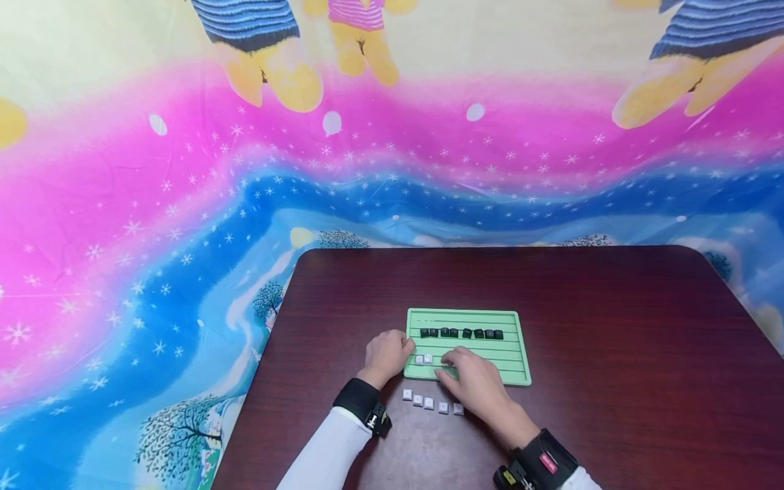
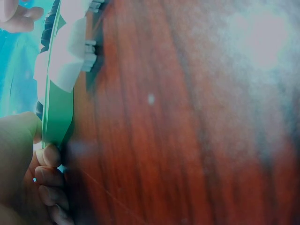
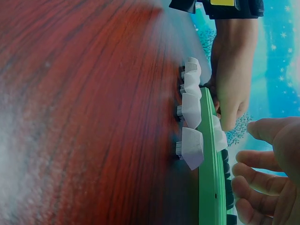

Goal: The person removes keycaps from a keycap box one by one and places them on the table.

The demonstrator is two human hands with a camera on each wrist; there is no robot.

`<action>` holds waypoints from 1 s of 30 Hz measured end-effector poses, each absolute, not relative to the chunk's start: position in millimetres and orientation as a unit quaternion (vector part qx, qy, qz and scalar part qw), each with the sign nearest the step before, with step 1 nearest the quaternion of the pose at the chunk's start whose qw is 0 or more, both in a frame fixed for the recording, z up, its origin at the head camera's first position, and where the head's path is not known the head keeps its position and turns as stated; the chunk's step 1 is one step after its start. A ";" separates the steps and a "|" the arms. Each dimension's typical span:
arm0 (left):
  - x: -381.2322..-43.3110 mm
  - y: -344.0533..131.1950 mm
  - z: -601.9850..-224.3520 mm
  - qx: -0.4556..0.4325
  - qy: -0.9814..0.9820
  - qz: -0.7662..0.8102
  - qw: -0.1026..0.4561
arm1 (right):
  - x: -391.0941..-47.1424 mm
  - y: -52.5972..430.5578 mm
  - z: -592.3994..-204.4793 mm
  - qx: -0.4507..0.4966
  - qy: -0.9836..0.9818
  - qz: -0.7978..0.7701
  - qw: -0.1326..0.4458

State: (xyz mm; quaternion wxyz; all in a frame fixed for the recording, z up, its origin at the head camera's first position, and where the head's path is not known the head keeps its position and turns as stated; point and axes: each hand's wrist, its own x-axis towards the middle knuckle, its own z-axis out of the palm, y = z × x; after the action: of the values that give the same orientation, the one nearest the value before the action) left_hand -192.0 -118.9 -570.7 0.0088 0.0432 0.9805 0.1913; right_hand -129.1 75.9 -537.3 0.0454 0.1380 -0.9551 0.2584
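Note:
A light green tray [image 1: 462, 316] with ridges across it lies on the table. My left hand [image 1: 387, 355] pinches its left edge, the thumb [image 2: 29, 125] on top and the other fingers curled at the side. Over the tray's front part hovers my right hand [image 1: 476, 380], thumb and fingers apart, nothing between them. Two white keycaps [image 1: 424, 358] sit on the tray between the hands. Behind them runs a row of black keycaps [image 1: 467, 333]. Several loose white keycaps [image 3: 191, 147] lie on the table along the tray's front edge, stems facing down.
The dark red-brown table [image 1: 612, 327] has rounded far corners and extends well to the right of the tray. A colourful printed cloth [image 1: 429, 150] hangs behind it. Both wrists carry black straps [image 1: 358, 400] with small cameras.

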 end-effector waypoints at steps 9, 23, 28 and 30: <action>-191.7 -118.3 -568.8 0.047 0.979 0.196 0.013 | -132.8 74.9 -539.6 0.138 -0.955 0.259 0.043; -190.0 -118.5 -561.9 0.048 0.980 0.195 0.015 | -139.3 73.0 -541.2 0.145 -0.956 0.250 0.048; -189.9 -118.4 -563.0 0.049 0.980 0.193 0.014 | -140.5 72.2 -541.6 0.148 -0.956 0.250 0.049; -190.1 -118.4 -563.5 0.049 0.980 0.193 0.013 | -140.8 71.9 -541.8 0.149 -0.955 0.250 0.052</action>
State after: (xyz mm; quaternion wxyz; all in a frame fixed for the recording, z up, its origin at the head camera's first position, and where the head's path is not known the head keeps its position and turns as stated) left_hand -190.1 -118.4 -563.5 0.0133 0.0487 0.9798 0.1932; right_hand -140.8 71.9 -541.8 0.0515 0.1493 -0.9554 0.2495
